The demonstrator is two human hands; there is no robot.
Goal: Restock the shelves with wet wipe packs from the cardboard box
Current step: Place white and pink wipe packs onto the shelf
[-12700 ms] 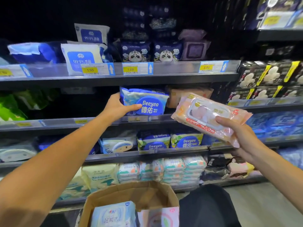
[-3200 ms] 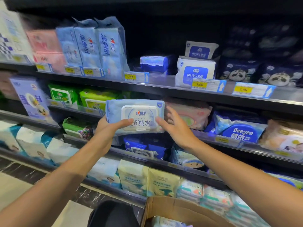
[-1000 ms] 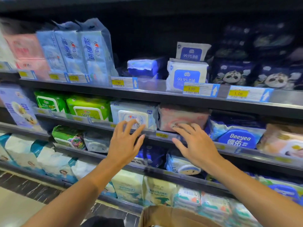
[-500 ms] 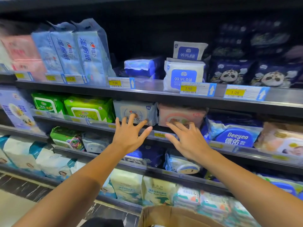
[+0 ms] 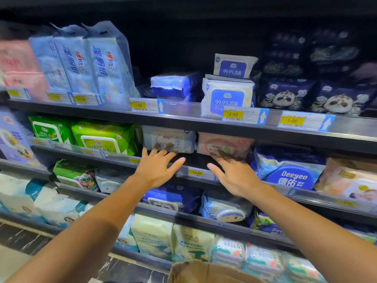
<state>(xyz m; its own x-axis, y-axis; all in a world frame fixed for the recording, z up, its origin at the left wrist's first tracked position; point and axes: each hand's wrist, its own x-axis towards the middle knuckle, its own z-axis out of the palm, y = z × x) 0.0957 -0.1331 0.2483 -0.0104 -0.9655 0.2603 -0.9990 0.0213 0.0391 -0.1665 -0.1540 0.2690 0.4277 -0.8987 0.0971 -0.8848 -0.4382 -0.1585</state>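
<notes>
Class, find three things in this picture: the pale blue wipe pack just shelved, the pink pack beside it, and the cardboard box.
Blue pack [image 5: 169, 139]: head view, its front label.
Pink pack [image 5: 238, 142]: head view, its front face.
Cardboard box [image 5: 206, 272]: head view, its near flap.

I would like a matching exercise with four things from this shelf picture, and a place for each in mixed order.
Things:
1. pale blue wipe pack
2. pink wipe pack
3. cardboard box
4. price tag 3.90

Places:
A. at the bottom edge of the view, below the shelves
B. at the fingertips of the left hand
C. on the rail of the upper shelf
D. at the fingertips of the right hand

Pairs: 1-B, 2-D, 3-A, 4-C
</notes>
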